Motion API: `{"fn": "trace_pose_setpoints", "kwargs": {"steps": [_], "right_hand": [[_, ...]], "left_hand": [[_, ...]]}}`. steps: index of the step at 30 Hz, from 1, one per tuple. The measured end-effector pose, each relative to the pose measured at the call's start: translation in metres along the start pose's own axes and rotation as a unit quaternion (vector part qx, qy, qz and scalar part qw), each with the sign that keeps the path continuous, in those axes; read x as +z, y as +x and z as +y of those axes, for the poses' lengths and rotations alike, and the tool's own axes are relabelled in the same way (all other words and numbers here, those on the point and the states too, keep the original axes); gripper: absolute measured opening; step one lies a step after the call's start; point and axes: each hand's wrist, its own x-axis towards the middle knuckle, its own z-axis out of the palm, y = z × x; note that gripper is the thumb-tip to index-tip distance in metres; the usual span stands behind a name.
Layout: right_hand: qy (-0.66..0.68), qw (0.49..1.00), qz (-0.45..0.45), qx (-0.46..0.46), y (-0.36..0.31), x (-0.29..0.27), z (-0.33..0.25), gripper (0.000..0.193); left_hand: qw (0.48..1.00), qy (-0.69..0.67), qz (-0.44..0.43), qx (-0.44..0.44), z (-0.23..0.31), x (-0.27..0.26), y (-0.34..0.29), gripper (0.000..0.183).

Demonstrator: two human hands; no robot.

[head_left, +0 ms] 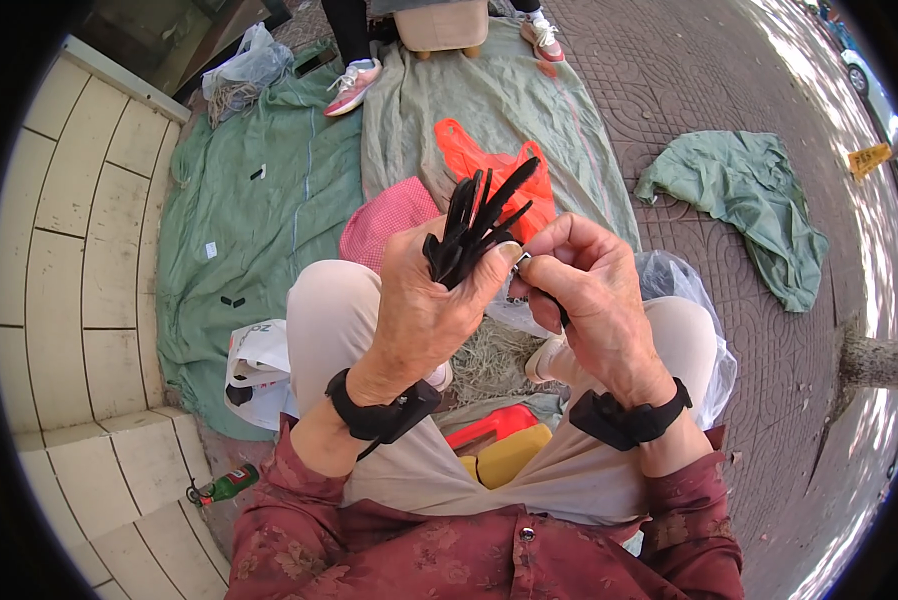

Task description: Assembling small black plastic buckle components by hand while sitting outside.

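A bunch of thin black strips [461,235] is gripped in my left hand [419,300], their loose ends fanning up and to the right. Whether they are straps or cords I cannot make out. Close beside its thumb, my right hand [599,295] is closed in a pinch at a small whitish piece [522,259]; a black end [559,306] shows below those fingers. Both hands are raised over my lap, almost touching. Beyond them lie a red plastic bag [521,180] and a pink checked cloth [389,218].
Green cloth sheets [259,200] cover the paving, with small black pieces [233,301] scattered on them. Another person's shoe [353,86] is by a beige stool [441,28]. A tiled wall [59,270] runs along the left, near a green bottle [231,484]. Pale fibre scraps [489,365] lie between my feet.
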Motion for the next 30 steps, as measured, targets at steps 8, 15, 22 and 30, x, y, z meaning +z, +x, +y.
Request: {"fn": "trace_pose_setpoints", "kwargs": {"steps": [8,15,22,30], "right_hand": [[0.008,0.999,-0.012,-0.036,-0.005,0.003,-0.006,0.008],[-0.015,0.995,-0.035,-0.088,-0.009,0.003,-0.009,0.01],[-0.033,0.988,-0.046,-0.142,-0.004,0.006,0.0,0.01],[-0.026,0.987,-0.044,-0.153,-0.002,0.009,-0.003,0.009]], "left_hand": [[0.998,-0.032,0.024,-0.043,0.002,-0.002,0.002,0.012],[0.999,-0.03,0.028,-0.007,0.005,-0.003,0.0,0.013],[0.976,-0.167,0.045,-0.132,0.005,-0.004,-0.001,0.015],[0.97,-0.203,0.043,-0.123,0.002,-0.004,0.0,0.014]]}}
